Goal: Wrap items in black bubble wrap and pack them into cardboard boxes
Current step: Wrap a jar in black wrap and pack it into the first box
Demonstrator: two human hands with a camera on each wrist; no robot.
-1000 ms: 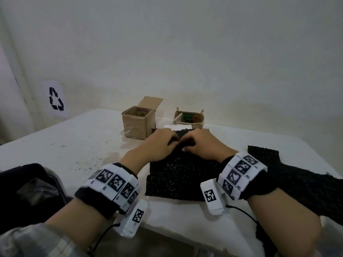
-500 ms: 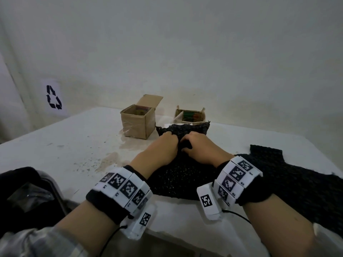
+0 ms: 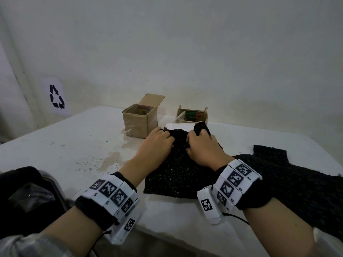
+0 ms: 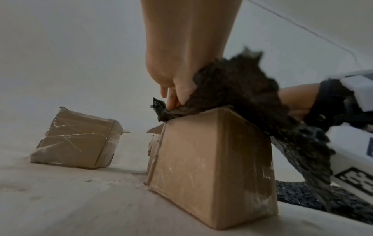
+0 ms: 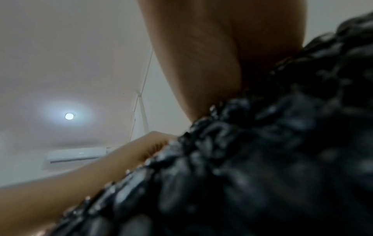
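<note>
**Bubble wrap going over a box, wrap only begun**

A scuffed white table (image 3: pixel 55 145) stands against a pale wall with a recycling sign (image 3: pixel 56 97). The black bubble wrap (image 3: pixel 178 173) lies on the table just on the near side of the open cardboard box (image 3: pixel 138 125), its long axis running from the table's near edge away toward the wall. Its far end is lifted and draped over a box (image 4: pixel 212 159), as the left wrist view shows. The left hand (image 3: pixel 157 143) pinches that far edge with curled fingers; the right hand (image 3: pixel 202 147) grips the raised corner beside it.

By my reading, the wrapping has just started: the sheet's near part lies flat and unrolled, nothing is tucked. Packing is left. Beyond the open box, a low tray (image 3: pixel 193 115) holds coloured items. Spare wrap (image 3: pixel 297 182) lies to the right.
</note>
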